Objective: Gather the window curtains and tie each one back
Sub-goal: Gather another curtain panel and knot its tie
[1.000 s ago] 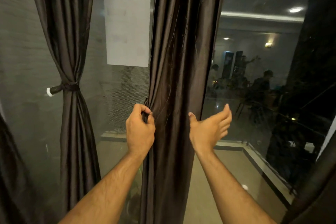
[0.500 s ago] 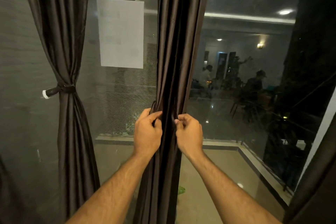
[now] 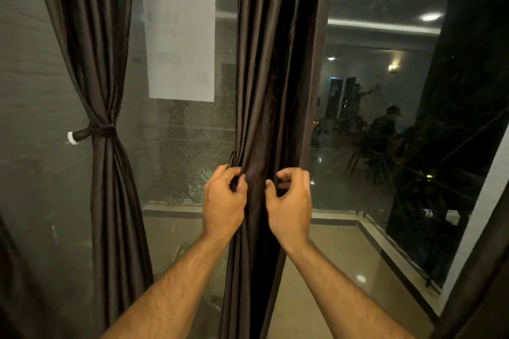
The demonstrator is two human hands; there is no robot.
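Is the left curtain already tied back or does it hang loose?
Tied back. A dark band cinches the left curtain at mid height, and the cloth flares above and below it.

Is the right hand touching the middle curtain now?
Touching. The head view shows the right hand with its fingers curled into the folds of the middle curtain.

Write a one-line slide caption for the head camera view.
Both hands, left and right, grip the gathered middle curtain; the left curtain is already tied back.
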